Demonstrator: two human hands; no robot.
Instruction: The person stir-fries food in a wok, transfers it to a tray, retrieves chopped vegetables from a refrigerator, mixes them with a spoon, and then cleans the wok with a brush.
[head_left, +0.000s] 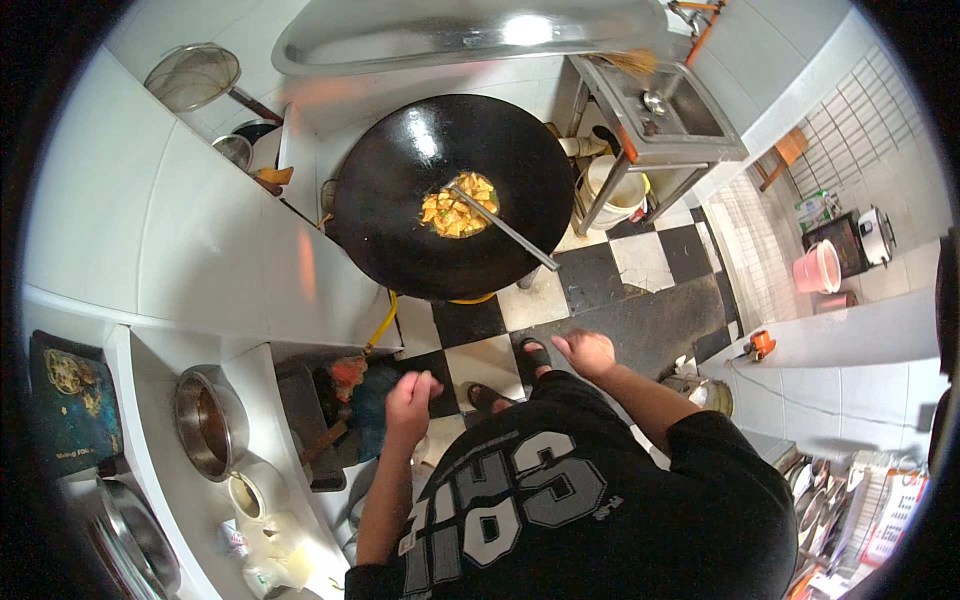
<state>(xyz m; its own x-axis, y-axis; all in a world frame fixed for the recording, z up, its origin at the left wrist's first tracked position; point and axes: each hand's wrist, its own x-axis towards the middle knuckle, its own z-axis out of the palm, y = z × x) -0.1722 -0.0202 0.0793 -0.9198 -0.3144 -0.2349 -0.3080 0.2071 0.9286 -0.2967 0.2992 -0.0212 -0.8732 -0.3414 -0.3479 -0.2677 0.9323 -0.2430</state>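
Underfoot, a black-and-white checkered floor [640,265], bare tiles showing between wok and person. Along the top, a broad, shiny metal panel [430,45]. Just ahead of both hands, the wide black wok [385,215], untouched by either. To its right, a steel sink [690,105] on a metal stand — a white bucket [615,190] underneath. Near the left forearm, a steel pot [238,410] inside an open shelf; farther up on that side, a round wire strainer [195,78]. At the wok's bottom, a mound of yellowish-brown food pieces [440,212]. In the way at the near right rim, a long metal utensil [520,238], one end in the food, handle jutting past the edge toward the right hand [588,354]. Right fingers loosely curled, nothing visible in grip; left hand [408,400] likewise, near a yellow hose [382,325] — cannot tell whether fully clenched, either one.
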